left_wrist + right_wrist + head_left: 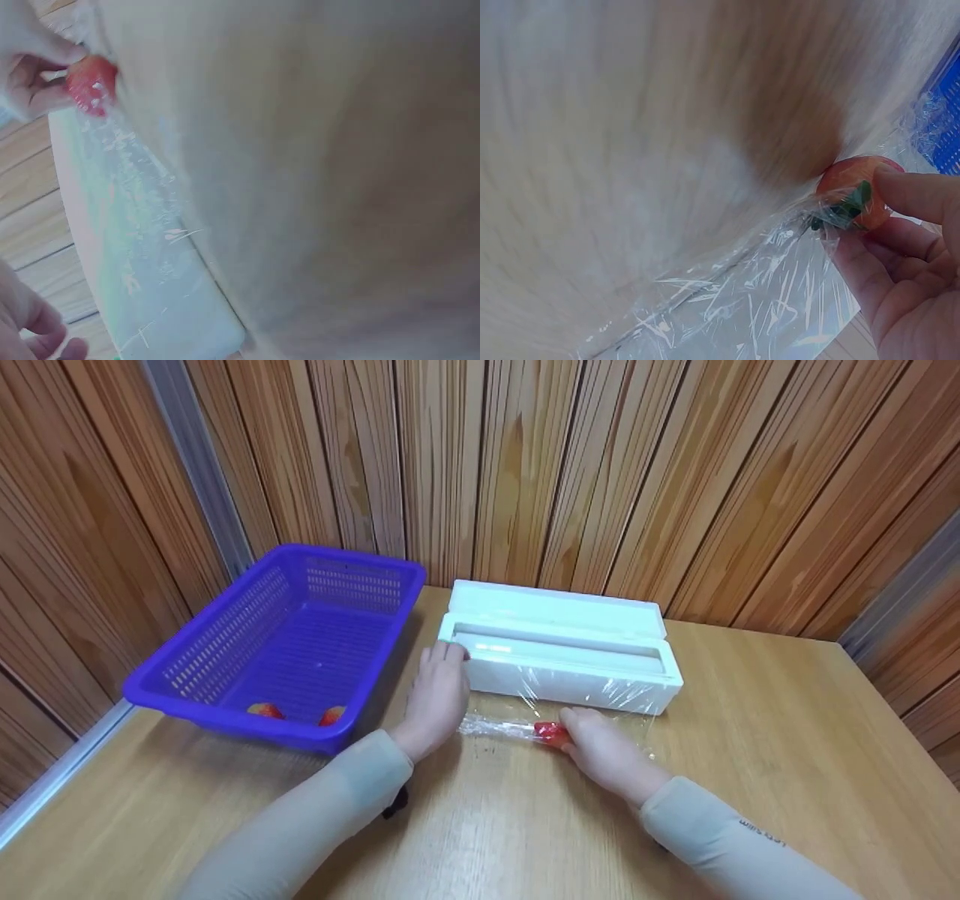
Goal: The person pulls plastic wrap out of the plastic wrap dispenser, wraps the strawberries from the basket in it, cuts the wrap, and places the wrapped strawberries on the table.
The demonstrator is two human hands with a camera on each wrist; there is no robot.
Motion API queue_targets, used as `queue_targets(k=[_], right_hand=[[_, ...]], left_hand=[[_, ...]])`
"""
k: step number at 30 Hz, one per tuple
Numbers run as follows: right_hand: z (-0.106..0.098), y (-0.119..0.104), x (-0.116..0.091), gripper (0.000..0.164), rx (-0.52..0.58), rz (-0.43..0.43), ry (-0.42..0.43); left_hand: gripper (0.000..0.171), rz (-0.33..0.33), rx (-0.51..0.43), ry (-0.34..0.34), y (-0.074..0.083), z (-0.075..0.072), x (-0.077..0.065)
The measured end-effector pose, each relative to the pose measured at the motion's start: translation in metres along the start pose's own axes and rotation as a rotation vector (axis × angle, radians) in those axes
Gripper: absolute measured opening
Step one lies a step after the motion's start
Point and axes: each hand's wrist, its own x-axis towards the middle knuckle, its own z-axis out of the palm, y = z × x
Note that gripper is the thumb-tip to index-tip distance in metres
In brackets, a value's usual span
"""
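**Strawberry (550, 733) pinched in front of the white box (517, 679)!**

Left of the box sat the purple basket (232, 724), red fruits (333, 715) inside! At the box's left end, the left hand (439, 690) kept nothing visible in its loose fingers. And in front, the right hand's (604, 754) fingers gripped that strawberry: probably light, soft, easily bruised, best held gently by its sides; red, green-leaved, under shiny clear film (495, 727)!

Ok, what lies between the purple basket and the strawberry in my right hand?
In the head view, your left hand and a bunched strip of clear plastic wrap lie between the purple basket and the strawberry.
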Motion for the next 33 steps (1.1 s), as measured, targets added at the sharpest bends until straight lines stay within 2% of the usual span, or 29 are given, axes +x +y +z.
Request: queue_targets(k=[2, 4, 12, 18, 22, 27, 33], right_hand=[[0.001, 0.0, 0.0, 0.014, -0.003, -0.01, 0.008], [0.001, 0.0, 0.0, 0.014, -0.007, -0.018, 0.012], [0.002, 0.0, -0.001, 0.017, -0.026, -0.052, 0.018], [0.003, 0.001, -0.002, 0.016, -0.056, -0.09, 0.058], [0.003, 0.0, -0.003, 0.014, -0.065, -0.125, 0.086], [0.003, 0.0, -0.003, 0.024, -0.064, -0.122, 0.077], [-0.001, -0.004, -0.003, 0.031, -0.042, -0.077, 0.048]], left_hand=[[0.021, -0.005, -0.042, 0.026, 0.001, 0.001, 0.006], [0.026, -0.035, -0.069, 0.023, 0.001, 0.002, 0.011], [0.035, -0.228, -0.094, -0.084, 0.0, 0.007, 0.022], [0.024, -0.317, -0.257, -0.054, -0.005, 0.008, 0.029], [0.02, -0.309, -0.322, -0.024, -0.008, 0.009, 0.033], [0.018, -0.282, -0.296, -0.012, -0.009, 0.01, 0.034], [0.014, -0.33, -0.31, -0.044, -0.009, 0.008, 0.038]])
